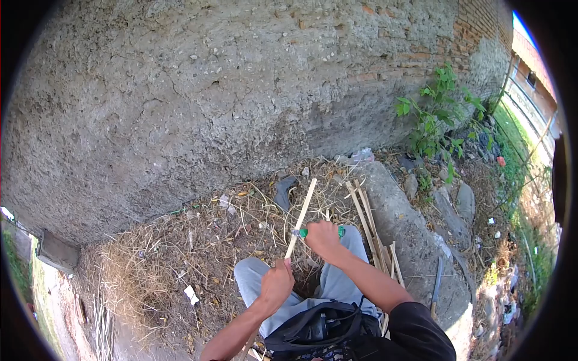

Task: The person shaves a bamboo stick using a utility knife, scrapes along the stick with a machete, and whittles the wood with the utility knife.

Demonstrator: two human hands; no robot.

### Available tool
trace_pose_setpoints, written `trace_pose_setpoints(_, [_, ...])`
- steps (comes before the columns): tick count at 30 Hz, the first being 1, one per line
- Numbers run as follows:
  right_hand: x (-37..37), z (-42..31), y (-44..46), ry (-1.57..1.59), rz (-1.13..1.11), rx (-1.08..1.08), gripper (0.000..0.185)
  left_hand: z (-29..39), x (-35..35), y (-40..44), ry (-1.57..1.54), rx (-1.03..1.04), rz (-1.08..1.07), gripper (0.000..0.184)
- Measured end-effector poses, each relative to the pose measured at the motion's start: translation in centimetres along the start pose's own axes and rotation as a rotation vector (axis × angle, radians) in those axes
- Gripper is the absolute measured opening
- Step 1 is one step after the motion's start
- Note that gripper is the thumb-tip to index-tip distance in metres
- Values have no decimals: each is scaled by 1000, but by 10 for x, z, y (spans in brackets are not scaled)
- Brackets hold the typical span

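My left hand (pixel 277 283) is closed around the lower end of a pale split-bamboo strip (pixel 307 200), which slants up and away in front of my knees. My right hand (pixel 323 239) is wrapped round the green handle of a small tool (pixel 304 233). The tool's greyish working end (pixel 295 232) meets the strip a little above my left hand; its exact shape is too small to make out. Grey trousers (pixel 250 278) cover my bent knees on both sides, and a black bag (pixel 310 328) rests in my lap.
Several bamboo strips (pixel 363 218) lean beside my right knee against a large flat stone (pixel 397 219). A long blade (pixel 438 281) lies on that stone. Dry shavings (pixel 135 277) cover the ground. A rough wall (pixel 241 90) rises ahead, with a leafy plant (pixel 435 114) at right.
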State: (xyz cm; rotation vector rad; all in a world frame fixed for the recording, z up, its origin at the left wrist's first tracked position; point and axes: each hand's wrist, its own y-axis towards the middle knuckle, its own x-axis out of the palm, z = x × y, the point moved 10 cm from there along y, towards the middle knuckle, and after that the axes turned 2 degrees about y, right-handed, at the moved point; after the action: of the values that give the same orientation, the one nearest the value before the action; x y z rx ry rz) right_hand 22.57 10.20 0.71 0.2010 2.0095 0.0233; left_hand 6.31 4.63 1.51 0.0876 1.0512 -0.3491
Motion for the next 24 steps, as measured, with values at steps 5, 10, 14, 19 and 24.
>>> trace_pose_setpoints(5, [-5, 63, 40, -12, 134, 151, 15, -14, 8, -10, 13, -11, -37, 41])
trace_pose_setpoints(10, [-8, 84, 79, -100, 136, 208, 16, -11, 1, -15, -107, -59, -102, 41])
trace_pose_setpoints(14, [-24, 169, 94, -72, 121, 403, 16, -35, 2, -58, -23, -1, -172, 41])
trace_pose_setpoints(19, [-22, 138, 79, 102, 67, 436, 21, -100, 31, -39, -923, -324, -382, 44])
trace_pose_setpoints(24, [16, 92, 54, 371, -100, 327, 22, -65, 41, -41, -1270, -409, -660, 40])
